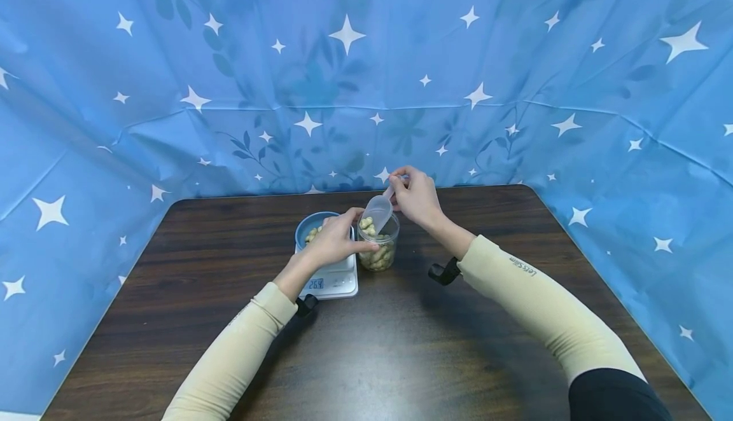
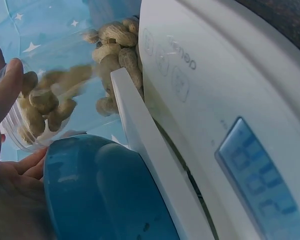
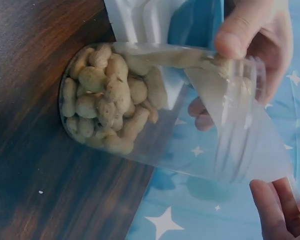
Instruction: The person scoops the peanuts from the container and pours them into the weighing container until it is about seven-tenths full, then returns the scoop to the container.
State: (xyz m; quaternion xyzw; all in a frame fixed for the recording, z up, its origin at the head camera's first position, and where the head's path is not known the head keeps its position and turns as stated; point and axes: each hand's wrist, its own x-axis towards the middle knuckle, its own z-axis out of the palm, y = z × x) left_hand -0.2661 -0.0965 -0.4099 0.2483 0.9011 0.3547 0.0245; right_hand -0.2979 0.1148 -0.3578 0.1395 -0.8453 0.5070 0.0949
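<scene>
A clear plastic jar (image 1: 387, 246) stands upright on the table, its lower part filled with unshelled peanuts (image 3: 107, 95). My left hand (image 1: 333, 241) holds it near the rim, thumb on the near side and fingers behind. From the right, my right hand (image 1: 418, 198) pinches the handle of a translucent white scoop (image 1: 378, 208). The scoop's bowl tilts down into the jar's mouth, with several peanuts in or beside it. Left of the jar, a blue bowl (image 2: 100, 185) containing peanuts sits on a white digital scale (image 1: 338, 291), partly hidden by my left hand.
The dark wooden table (image 1: 401, 345) reaches back to a blue curtain (image 1: 366, 77) with white stars. The scale's display (image 1: 315, 283) is lit and faces the near side. Jar and scale stand close together near the table's far edge.
</scene>
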